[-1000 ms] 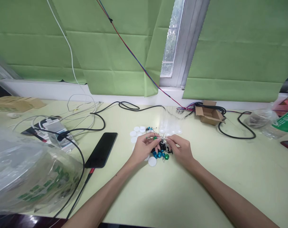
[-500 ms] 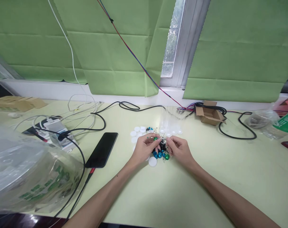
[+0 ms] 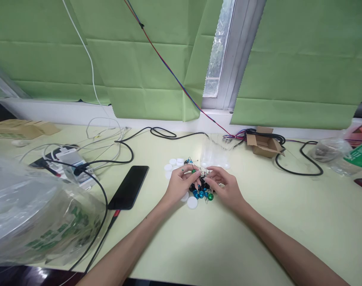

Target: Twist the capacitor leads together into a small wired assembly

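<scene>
My left hand [image 3: 180, 184] is closed in a pinch on a small wire piece with a green metallic bead [image 3: 194, 171]. Facing it, my right hand [image 3: 225, 186] has its thumb and forefinger apart beside the thin silver wires; I see nothing firmly held in it. Beneath both hands lies a pile of black parts with wire ends and shiny blue beads [image 3: 201, 194]. A larger green bead [image 3: 210, 196] sits at the pile's near right edge. My fingers hide part of the pile. White round caps [image 3: 192, 203] lie in front and to the left.
Clear plastic tubes [image 3: 215, 153] lie behind the hands. A black phone [image 3: 128, 187] is to the left, near a power strip [image 3: 76, 169] with tangled cables. A large plastic bag [image 3: 43, 214] fills the left front. An open cardboard box [image 3: 264, 145] stands back right.
My right hand's thumb and forefinger have spread from a pinch near the wires. My left hand keeps hold of the green-beaded piece, almost in the same place.
</scene>
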`<state>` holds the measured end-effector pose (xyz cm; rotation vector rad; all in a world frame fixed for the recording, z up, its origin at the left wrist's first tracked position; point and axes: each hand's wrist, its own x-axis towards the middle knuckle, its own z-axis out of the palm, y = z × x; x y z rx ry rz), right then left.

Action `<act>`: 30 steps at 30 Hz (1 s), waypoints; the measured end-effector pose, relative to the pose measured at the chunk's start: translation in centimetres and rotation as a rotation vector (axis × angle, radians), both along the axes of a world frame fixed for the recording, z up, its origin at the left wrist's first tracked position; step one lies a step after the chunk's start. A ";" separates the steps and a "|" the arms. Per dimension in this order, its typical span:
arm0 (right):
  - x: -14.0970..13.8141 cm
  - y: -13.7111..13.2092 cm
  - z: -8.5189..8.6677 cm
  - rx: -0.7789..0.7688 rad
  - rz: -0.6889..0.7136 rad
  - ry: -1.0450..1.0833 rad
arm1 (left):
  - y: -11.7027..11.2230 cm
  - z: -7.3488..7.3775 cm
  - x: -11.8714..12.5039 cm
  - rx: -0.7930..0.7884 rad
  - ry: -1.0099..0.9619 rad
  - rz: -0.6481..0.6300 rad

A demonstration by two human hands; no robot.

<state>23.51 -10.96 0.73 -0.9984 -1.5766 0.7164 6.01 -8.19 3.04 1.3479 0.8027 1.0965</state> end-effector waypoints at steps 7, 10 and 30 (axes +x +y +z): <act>0.3 0.3 -0.7 0.226 -0.116 -0.156 | -0.1 0.2 0.0 -0.055 -0.025 -0.008; 0.3 0.4 -0.8 0.258 -0.131 -0.170 | -0.1 0.2 0.0 -0.058 -0.013 -0.015; -0.2 -0.3 0.3 0.046 -0.107 0.015 | -0.3 0.2 0.2 0.022 0.078 -0.026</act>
